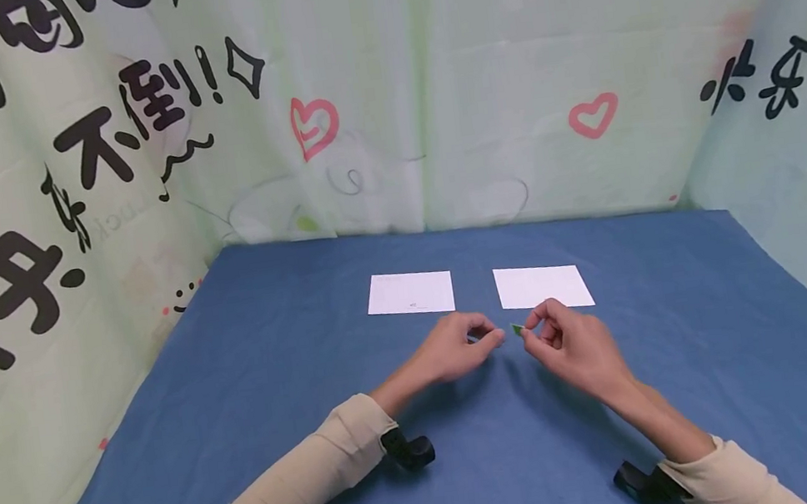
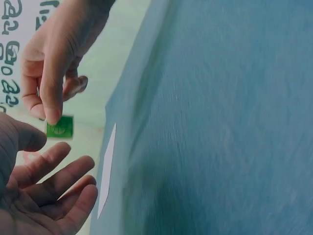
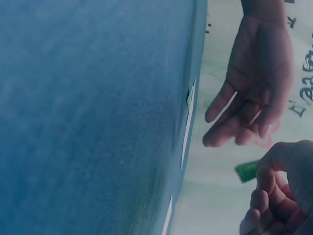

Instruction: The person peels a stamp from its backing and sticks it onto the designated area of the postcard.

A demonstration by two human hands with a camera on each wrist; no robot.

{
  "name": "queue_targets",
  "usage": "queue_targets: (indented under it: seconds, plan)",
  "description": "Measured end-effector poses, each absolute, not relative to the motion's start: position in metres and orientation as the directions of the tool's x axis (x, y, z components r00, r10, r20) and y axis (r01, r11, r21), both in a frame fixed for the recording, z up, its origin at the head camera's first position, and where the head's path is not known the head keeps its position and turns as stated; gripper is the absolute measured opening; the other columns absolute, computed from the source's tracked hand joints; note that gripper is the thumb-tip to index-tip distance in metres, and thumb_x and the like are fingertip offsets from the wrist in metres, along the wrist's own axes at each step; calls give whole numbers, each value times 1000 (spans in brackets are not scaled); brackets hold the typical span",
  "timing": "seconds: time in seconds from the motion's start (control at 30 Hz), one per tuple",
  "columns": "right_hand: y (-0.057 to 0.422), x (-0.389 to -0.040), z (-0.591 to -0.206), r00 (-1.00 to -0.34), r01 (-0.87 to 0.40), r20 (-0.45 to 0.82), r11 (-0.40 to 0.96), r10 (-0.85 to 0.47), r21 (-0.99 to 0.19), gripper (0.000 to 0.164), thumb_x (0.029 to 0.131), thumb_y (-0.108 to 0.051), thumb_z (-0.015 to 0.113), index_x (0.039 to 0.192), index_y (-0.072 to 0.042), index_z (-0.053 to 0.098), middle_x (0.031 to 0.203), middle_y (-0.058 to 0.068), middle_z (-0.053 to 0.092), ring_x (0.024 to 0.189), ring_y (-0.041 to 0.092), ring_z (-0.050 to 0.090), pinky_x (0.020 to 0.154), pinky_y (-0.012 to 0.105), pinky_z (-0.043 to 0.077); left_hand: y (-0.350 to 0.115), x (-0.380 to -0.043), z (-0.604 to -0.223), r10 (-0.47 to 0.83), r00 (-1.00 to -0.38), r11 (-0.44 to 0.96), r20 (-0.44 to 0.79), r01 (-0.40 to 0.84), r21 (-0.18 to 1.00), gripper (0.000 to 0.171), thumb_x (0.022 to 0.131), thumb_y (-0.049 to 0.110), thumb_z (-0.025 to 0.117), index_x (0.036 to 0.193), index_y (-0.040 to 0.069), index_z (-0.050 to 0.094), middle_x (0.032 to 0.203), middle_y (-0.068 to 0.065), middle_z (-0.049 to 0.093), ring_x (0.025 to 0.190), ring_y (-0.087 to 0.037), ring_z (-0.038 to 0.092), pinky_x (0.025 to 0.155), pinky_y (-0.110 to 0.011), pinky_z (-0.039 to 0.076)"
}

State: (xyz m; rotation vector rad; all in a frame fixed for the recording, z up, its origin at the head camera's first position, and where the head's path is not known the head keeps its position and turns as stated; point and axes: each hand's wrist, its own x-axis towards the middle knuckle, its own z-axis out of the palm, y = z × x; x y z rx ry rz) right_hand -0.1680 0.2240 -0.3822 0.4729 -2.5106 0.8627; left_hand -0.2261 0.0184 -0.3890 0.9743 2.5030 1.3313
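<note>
My right hand (image 1: pixel 577 348) pinches a small, thin green square (image 1: pixel 516 329) by one edge between thumb and forefinger. Pale line markings show on the face of this green square (image 2: pixel 66 128) in the left wrist view. Facing it, my left hand (image 1: pixel 456 346) is held up with its fingers loosely bent and parted, and nothing lies between them. Its fingertips are close to the square, with a narrow gap showing in the head view. Both hands are over the blue cloth, just on the near side of two white cards.
The left white card (image 1: pixel 409 292) has a tiny mark near its lower edge; the right white card (image 1: pixel 544 285) looks plain. A small green patch (image 3: pixel 189 99) shows beside a card in the right wrist view. Printed curtains (image 1: pixel 491 107) enclose the blue-covered table (image 1: pixel 291 324).
</note>
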Motion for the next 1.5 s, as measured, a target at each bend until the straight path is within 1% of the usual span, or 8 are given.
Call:
queue_targets:
  seconds: [0.3,0.6,0.83,1.03,1.2,1.33,1.4,1.5]
  plan:
    - [220,-160,-380,-708,-558,648,785,-282,-268,21,80,-2,80,93,-10,64,63,-13,44,52,-2,36,49,23,37,21,-211,-384,569,-804,249,172,368,896,23,103,24,63,102,8,78,97,-2,77,95,-10,69,82,-24,51]
    - [216,-154,-378,-578,-632,720,768,-383,-99,21,75,-5,80,90,-9,65,64,-11,45,55,-2,37,48,21,37,18,-201,-380,537,-816,155,212,342,927,21,103,19,63,102,4,77,99,-7,77,100,-23,73,85,-23,52]
    - [213,-152,-378,-523,-666,740,745,-423,-45,22,73,-5,79,90,-11,65,63,-11,45,55,-2,38,46,19,36,13,-195,-379,518,-827,141,218,334,932,19,101,18,64,101,3,76,98,-8,77,101,-28,73,85,-23,52]
    - [211,-150,-380,-520,-674,732,738,-441,-35,19,75,-9,77,90,-12,65,63,-11,46,54,-2,38,46,18,34,10,-192,-377,510,-828,148,232,351,925,18,101,15,64,100,2,76,96,-9,77,100,-32,73,82,-23,53]
    - [211,-146,-380,-515,-691,738,721,-437,-55,12,86,-21,70,89,-10,67,63,-11,46,54,-1,43,48,19,40,8,-191,-378,502,-835,152,226,342,927,18,100,14,64,98,2,77,94,-9,77,98,-34,73,79,-23,52]
    - [212,-143,-379,-515,-688,743,723,-427,-62,37,103,-40,51,89,-10,67,62,-11,46,54,-1,44,48,19,41,6,-191,-380,500,-839,156,214,330,931,18,100,14,64,96,2,77,92,-7,77,95,-36,72,74,-23,50]
    - [212,-142,-379,-525,-678,736,732,-427,-59,47,105,-47,43,90,-10,68,62,-11,45,54,-1,43,48,19,40,4,-191,-380,505,-836,158,215,334,929,17,99,13,65,95,2,77,91,-8,77,93,-36,71,72,-23,49]
    - [213,-141,-379,-534,-679,724,731,-437,-60,49,106,-47,40,91,-11,70,62,-11,46,54,-2,42,47,18,38,2,-190,-381,521,-825,168,218,350,922,17,99,11,64,94,1,77,90,-9,76,89,-37,70,69,-22,47]
